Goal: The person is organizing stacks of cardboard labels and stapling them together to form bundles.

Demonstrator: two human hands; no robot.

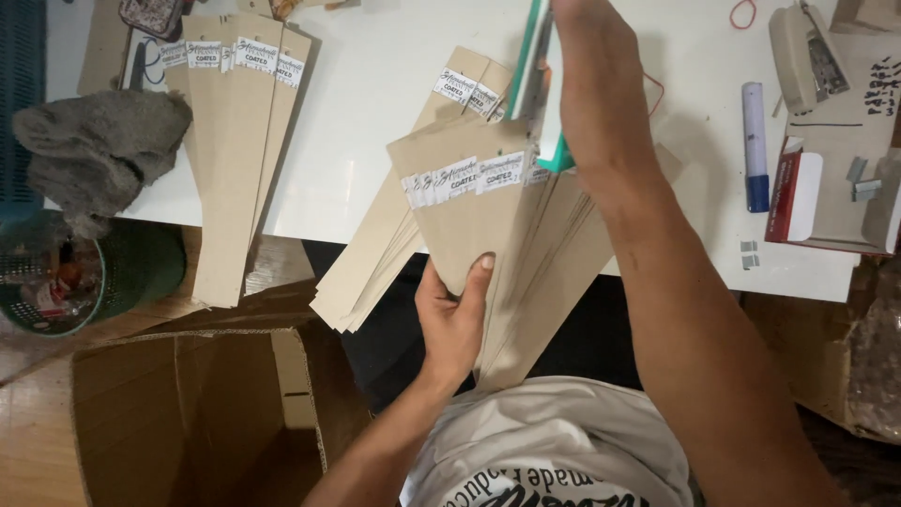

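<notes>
A white table (pixel 366 113) fills the far part of the scene under even, bright light; its near edge gives way to a worn wooden floor (pixel 38 422) at left; an open cardboard box (pixel 188 413) stands on that floor, near left.

Fanned brown paper sleeves (pixel 469 225) with white labels (pixel 465 176) at centre; a second labelled sleeve stack (pixel 235 160) far left; open cardboard box (pixel 178 422) near left; red-and-white carton (pixel 793 192) right.
</notes>
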